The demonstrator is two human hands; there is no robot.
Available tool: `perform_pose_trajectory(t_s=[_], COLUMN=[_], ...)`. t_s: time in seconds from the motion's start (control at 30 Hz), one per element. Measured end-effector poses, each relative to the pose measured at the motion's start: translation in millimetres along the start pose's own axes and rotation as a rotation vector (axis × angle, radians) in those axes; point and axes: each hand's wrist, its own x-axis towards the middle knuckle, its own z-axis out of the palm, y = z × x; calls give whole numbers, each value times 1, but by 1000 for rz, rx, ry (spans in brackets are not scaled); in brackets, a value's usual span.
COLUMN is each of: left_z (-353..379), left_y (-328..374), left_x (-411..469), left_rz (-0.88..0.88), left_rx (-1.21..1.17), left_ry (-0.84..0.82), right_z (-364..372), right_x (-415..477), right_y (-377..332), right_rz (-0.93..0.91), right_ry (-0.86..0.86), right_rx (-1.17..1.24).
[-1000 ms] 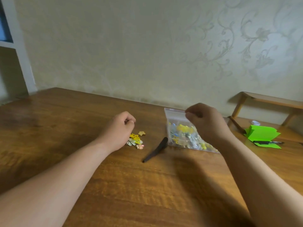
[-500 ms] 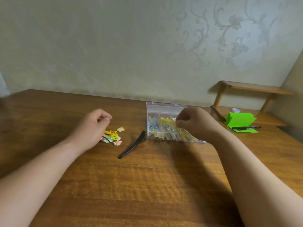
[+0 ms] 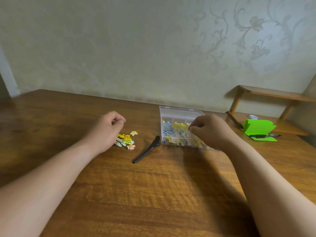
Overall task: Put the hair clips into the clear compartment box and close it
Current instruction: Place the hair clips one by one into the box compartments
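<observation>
The clear compartment box (image 3: 177, 113) stands open on the wooden table (image 3: 153, 194), its lid raised at the back, with several yellow, blue and pale hair clips inside. My right hand (image 3: 212, 132) reaches into the box from the right, and its fingertips pinch a small pale hair clip (image 3: 188, 124) above the others. My left hand (image 3: 104, 132) hovers with curled fingers just left of a small pile of loose hair clips (image 3: 125, 139); nothing shows in its grasp. A long black hair clip (image 3: 147, 152) lies between the pile and the box.
At the right, a green paper holder (image 3: 257, 128) with a black pen (image 3: 264, 135) sits in front of a low wooden shelf (image 3: 273, 94). A small white cap (image 3: 253, 117) lies behind it. A papered wall runs along the table's far edge.
My right hand has come down from above the box to the clips inside it. The view has shifted right. My left hand stays curled beside the loose pile.
</observation>
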Motion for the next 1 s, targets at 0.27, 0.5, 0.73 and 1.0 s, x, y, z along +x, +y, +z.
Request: perform_pose_trajectory(t_s=[0.27,0.5,0.73,1.0], left_z=[-1,-4,-6,-3], left_y=[6,10,11,11], left_x=[-1,-1,-4,-3], left_rz=[-38,-118,-113,-105], left_rx=[-79,-166,-154,-146], left_ry=[14,31,11,14], right_z=[11,58,80,81], right_x=[-13,13,37,28], right_y=[-52,-132,-154,-145], right_rz=[-124,-407,-360,-335], right_ry=[130,-126,-323,-286], right_rx=[183,-188,-494,-300])
